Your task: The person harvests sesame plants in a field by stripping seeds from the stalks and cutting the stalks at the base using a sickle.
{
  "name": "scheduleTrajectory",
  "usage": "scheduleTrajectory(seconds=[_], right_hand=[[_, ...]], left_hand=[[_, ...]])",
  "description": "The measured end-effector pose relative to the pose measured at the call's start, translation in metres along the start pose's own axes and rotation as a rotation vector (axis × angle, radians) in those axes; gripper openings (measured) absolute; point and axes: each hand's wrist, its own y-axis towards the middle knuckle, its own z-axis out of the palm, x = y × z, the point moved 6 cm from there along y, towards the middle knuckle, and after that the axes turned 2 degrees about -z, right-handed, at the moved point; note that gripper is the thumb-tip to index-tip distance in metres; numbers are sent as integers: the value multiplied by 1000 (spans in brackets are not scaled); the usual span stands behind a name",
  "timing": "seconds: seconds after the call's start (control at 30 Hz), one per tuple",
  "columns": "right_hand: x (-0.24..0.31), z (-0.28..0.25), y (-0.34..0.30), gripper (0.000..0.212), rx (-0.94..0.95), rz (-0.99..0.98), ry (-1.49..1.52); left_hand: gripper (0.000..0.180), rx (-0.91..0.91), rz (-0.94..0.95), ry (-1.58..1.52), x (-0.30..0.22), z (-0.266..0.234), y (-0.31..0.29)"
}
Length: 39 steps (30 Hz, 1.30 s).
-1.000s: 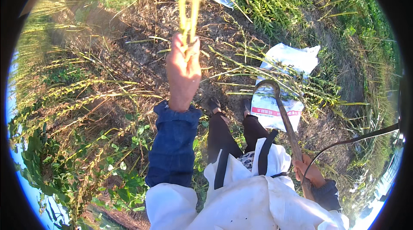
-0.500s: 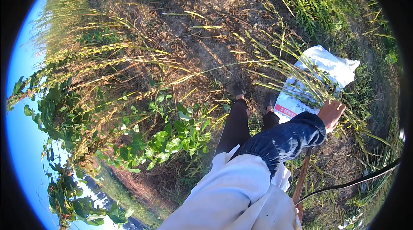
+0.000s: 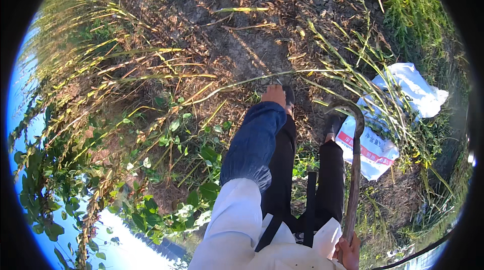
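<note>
Spreading across the head view is sunlit open ground, its brown soil (image 3: pixel 250 43) strewn with dry leaf litter and loose cut stems; tall yellowing plants (image 3: pixel 101 58) lean in from the left, broad-leaved green vines (image 3: pixel 146 214) fill the lower left, and blue and white sky shows along the left rim. Dense green plants (image 3: pixel 416 2) lie along the upper right, and a dark cord (image 3: pixel 418 259) crosses the lower right corner. A sickle (image 3: pixel 354 179) stands right of the dark trousers (image 3: pixel 330 169), its long axis running from the bottom edge up and slightly rightward, away from the body; its curved head (image 3: pixel 359 118) arches over to the left, the tip pointing left and down near one shoe. The right hand (image 3: pixel 349 251) is closed around the lower part of the wooden handle. The left hand (image 3: pixel 274 95), reaching forward from a dark blue sleeve (image 3: pixel 252 141), shows only its back beside the other shoe, just below a long thin stem; its fingertips are hidden, so how far open it is, or whether it grips anything, I cannot tell. To the right, a bundle of green stalks (image 3: pixel 380 99) lies slantwise from upper left to lower right over a white sack (image 3: pixel 411 86), which carries a red band with pale characters and dark print above it, all turned upside down.
</note>
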Motion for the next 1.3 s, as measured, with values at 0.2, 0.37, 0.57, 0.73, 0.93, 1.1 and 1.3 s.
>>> scheduleTrajectory(seconds=[0.2, 0.37, 0.57, 0.73, 0.93, 1.1, 1.3], right_hand=[[17, 48, 48, 22, 26, 188, -55], [24, 67, 63, 20, 12, 221, -86], [25, 84, 44, 18, 8, 109, -50], [16, 81, 18, 17, -4, 59, -13], [55, 96, -37, 26, 16, -44, -273], [38, 67, -40, 25, 155, -210, -178], [25, 15, -43, 30, 130, -325, -146]], left_hand=[[53, -161, 35, 168, 41, 60, 105], [43, 155, 15, 114, 59, 92, 119], [11, -145, 318, 41, 21, -13, 75], [13, -242, 380, 224, 7, -156, 10], [10, -306, 352, 596, -11, -315, -98], [5, -410, 390, 816, -34, -412, -193], [11, -645, 366, 1071, -60, -552, -323]])
